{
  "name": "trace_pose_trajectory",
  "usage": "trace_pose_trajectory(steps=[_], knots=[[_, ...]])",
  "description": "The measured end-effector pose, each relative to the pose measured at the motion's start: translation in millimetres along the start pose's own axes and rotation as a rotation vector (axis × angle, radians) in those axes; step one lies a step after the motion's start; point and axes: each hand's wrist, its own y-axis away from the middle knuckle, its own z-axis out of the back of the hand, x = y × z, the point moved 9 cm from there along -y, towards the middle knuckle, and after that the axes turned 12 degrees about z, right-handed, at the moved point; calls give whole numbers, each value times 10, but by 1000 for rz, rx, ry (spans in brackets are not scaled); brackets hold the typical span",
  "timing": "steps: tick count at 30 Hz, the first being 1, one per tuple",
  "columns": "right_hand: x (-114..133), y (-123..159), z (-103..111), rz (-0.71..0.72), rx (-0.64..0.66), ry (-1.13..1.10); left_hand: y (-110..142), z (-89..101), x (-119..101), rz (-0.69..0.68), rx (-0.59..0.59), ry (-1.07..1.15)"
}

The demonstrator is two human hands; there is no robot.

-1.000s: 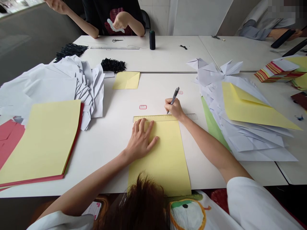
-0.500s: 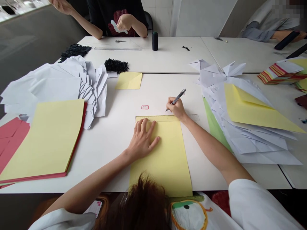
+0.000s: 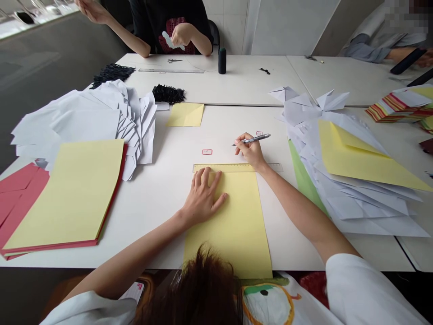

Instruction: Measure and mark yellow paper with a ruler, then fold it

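A sheet of yellow paper [image 3: 237, 225] lies on the white table in front of me, its near end reaching over the table edge. Across its far end rests a clear ruler [image 3: 233, 167], sticking out past the paper's right side. My left hand [image 3: 204, 196] lies flat with fingers spread, fingertips on the ruler's left part and palm on the paper. Above the ruler's right part, my right hand [image 3: 251, 151] grips a pen [image 3: 257, 138]. The pen is tilted low, its tip pointing left, beyond the paper's far edge.
Left: a stack of yellow and red paper [image 3: 67, 194] and a heap of white paper [image 3: 84, 113]. Right: white folded sheets [image 3: 358, 198] with a yellow folded sheet [image 3: 352, 158] on top. A small yellow piece [image 3: 185, 114] lies ahead. Across the table sits a person [image 3: 172, 27] by a thread spool [image 3: 222, 61].
The pen has swung from steep to nearly level in my right hand. My left hand stays on the ruler. The whole view has shifted slightly.
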Motion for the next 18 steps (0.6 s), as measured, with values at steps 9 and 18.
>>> trace_pose_trajectory(steps=[9, 18], knots=[[146, -34, -16, 34, 32, -9, 1, 4, -10, 2, 13, -11], [371, 167, -354, 272, 250, 281, -143, 63, 59, -125, 45, 15]])
